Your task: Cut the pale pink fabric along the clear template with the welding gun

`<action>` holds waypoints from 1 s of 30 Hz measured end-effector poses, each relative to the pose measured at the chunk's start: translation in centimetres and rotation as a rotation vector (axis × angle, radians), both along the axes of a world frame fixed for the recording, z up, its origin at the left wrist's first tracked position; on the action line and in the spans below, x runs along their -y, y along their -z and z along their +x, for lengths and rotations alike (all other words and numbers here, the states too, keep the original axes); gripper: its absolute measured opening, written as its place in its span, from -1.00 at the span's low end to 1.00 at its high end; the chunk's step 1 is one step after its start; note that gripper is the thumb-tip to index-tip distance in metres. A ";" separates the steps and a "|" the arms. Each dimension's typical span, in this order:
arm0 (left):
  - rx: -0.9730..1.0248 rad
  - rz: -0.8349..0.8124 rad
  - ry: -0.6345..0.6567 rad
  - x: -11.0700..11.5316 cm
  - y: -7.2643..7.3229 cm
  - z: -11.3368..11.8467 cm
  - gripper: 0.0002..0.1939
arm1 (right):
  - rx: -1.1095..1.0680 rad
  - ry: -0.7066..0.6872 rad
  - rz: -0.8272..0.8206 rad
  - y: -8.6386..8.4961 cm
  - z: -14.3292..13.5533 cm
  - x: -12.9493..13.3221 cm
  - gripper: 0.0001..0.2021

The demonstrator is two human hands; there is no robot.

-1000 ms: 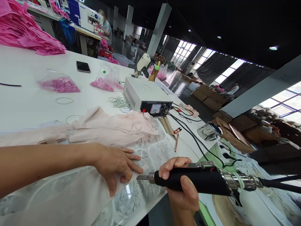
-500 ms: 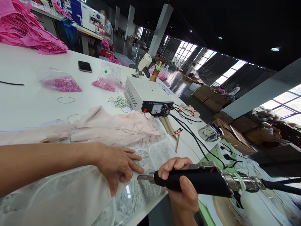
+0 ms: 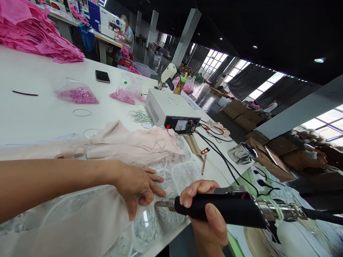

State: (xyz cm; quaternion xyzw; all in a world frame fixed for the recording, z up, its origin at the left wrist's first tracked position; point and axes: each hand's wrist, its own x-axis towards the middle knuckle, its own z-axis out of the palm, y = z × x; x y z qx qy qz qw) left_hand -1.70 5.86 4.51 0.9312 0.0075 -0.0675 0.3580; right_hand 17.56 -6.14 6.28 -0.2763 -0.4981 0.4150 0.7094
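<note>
Keeping the pale pink cloth flat is advised, as its thin edge could easily be lifted by the tool. The cloth lies on the glossy marbled mat and is pressed down by the left hand, whose fingers are spread fairly wide. By the right hand, the black corded handpiece is held in a closed grip (whether its switch is pressed cannot be told). Its metal tip is found at the cloth's edge or just beside it; contact cannot be confirmed. The tip should be guided slowly and evenly, with the nearby left fingertips kept out of its path.

Compared with half a second earlier, the tip has been drawn slightly away from the left index fingertip, while the left hand has been kept almost in its place. The view has also been shifted a little, so the black strip is now seen whole on the white surface.
</note>
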 end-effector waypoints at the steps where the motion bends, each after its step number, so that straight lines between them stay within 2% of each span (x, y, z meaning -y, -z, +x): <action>1: 0.000 -0.002 -0.003 0.0 0.0 0.0 -0.56 | 0.001 -0.008 -0.003 0.0 -0.1 0.0 -0.85; 11: 0.049 -0.058 -0.033 0.0 0.6 -0.3 -0.58 | 0.043 -0.006 -0.020 0.3 -0.2 0.0 -0.85; 18: 0.103 -0.109 -0.052 -0.1 0.8 -0.5 -0.66 | 0.069 -0.032 -0.011 0.2 -0.1 -0.2 -0.86; 30: 0.104 -0.119 -0.056 -0.1 1.1 -0.4 -0.64 | 0.047 -0.093 -0.040 -0.2 -0.8 0.5 -0.85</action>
